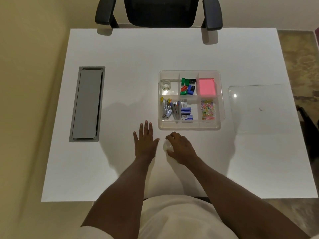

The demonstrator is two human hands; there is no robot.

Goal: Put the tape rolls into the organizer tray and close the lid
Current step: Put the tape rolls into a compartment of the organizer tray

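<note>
A clear organizer tray [189,127] with several compartments sits on the white table, right of centre. One clear tape roll [166,84] lies in its far left compartment. The clear lid [259,109] lies flat on the table to the right of the tray. My right hand [181,148] is just in front of the tray, with thumb and fingers curled around a second pale tape roll [167,146] on the table. My left hand [145,139] rests flat on the table beside it, fingers spread, holding nothing.
The other tray compartments hold coloured sharpeners [188,86], pink sticky notes [206,87], staplers [170,109], staple boxes [186,114] and paper clips [208,109]. A grey cable hatch [87,104] is set into the table at left. A black chair [160,11] stands at the far edge.
</note>
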